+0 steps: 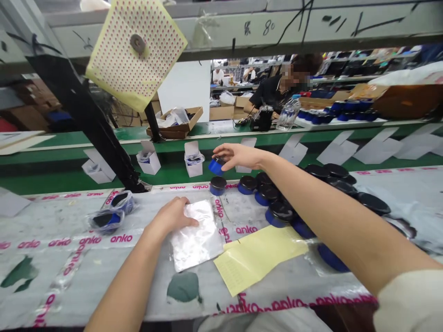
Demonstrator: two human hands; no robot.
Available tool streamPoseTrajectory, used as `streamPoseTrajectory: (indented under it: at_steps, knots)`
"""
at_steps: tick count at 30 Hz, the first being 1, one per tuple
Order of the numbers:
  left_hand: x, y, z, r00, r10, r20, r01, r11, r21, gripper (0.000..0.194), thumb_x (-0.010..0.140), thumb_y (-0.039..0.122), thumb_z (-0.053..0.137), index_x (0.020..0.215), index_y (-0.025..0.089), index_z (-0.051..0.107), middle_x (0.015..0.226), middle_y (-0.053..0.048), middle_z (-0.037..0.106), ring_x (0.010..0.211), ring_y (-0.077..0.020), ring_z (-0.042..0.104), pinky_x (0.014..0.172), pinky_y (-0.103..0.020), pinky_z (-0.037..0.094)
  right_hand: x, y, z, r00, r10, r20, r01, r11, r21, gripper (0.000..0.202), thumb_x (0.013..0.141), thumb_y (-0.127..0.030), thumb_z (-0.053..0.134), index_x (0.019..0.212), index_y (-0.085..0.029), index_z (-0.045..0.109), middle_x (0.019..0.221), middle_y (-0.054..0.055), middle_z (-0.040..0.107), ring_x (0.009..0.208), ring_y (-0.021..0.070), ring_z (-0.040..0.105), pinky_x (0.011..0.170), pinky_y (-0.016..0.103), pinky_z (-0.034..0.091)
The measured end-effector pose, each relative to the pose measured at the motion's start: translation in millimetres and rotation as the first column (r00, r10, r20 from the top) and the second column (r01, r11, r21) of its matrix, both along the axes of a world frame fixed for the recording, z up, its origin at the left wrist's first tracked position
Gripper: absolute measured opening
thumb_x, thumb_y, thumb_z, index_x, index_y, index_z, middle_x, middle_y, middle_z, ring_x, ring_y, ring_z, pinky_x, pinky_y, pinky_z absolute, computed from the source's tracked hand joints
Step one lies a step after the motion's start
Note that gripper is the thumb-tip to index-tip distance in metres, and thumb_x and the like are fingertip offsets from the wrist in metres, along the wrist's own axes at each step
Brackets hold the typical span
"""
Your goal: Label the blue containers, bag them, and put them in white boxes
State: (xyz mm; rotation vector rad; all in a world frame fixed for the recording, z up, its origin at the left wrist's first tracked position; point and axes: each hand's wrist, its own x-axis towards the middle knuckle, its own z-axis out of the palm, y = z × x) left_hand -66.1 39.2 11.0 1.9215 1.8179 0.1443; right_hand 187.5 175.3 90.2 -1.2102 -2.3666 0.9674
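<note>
My right hand (240,156) is closed around a small round blue piece with a dark top (216,166), held in the air by thumb and fingers. Below it, a similar black-topped blue round piece (218,186) stands on the table. Several more black-topped blue pieces (266,194) are clustered to the right, partly hidden under my right forearm. My left hand (175,216) grips the upper left corner of a flat stack of shiny plastic bags (197,237), thumb on top. At the left lie two bagged blue-and-black pieces (107,220).
Open white boxes (194,167) line the green conveyor (169,157) behind. A yellow sticker sheet (259,258) lies beside the bags. Another dotted sheet (138,50) hangs from the overhead beam. A black post (90,124) slants down at left. Across the line sits a person (272,92).
</note>
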Motion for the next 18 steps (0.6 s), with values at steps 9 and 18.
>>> streamPoseTrajectory:
  at_steps: [9,18]
  knots:
    - [9,-5,11.4,0.995,-0.089,-0.054,0.093,0.992,0.087,0.040,0.069,0.034,0.076,0.104,0.017,0.067,0.104,-0.009,0.073,0.094,-0.0288,0.068,0.074,-0.031,0.047,36,-111,-3.5,0.982,0.167,0.087,-0.182,0.963,0.201,0.061,0.069,-0.002,0.066,0.124,-0.028,0.064,0.128,0.003,0.070,0.112,0.0227,0.068,0.092,0.036,0.058]
    - [-33,-6,37.1,0.985,-0.028,-0.171,0.037,0.998,0.048,0.042,0.066,0.031,0.077,0.107,0.020,0.070,0.109,-0.008,0.074,0.100,-0.0298,0.069,0.082,-0.031,0.050,27,-137,-81.3,0.970,0.168,0.177,-0.215,0.931,0.294,0.069,0.065,0.012,0.053,0.119,-0.025,0.069,0.139,0.004,0.064,0.129,0.0214,0.057,0.107,0.040,0.046]
